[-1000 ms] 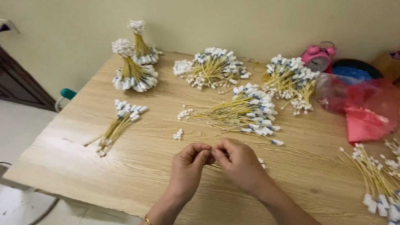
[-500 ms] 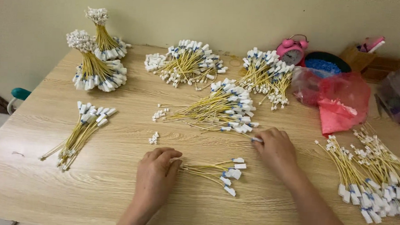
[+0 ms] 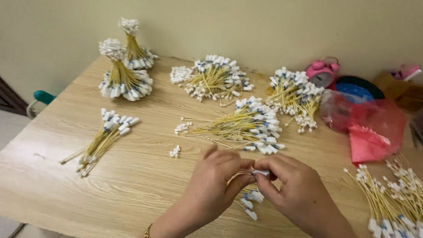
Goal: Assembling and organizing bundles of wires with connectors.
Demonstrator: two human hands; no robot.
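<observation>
Your left hand point(image 3: 218, 174) and right hand point(image 3: 291, 189) both pinch one white-tipped yellow wire point(image 3: 259, 173) over the counter point(image 3: 137, 187). Two bundles point(image 3: 123, 77) look tied, but loose piles point(image 3: 239, 127) remain.

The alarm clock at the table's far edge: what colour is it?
Pink, the alarm clock, clearest in the head view.

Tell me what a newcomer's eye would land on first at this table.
First, the two hands meeting at the near edge: the left hand and the right hand pinch one small white-tipped wire between the fingertips. Around them, heaps of yellow wires with white connectors cover the wooden table, the biggest loose pile just beyond the hands. At the far left, two tied bundles stand upright like little sheaves, and a red plastic bag lies to the right.
</observation>
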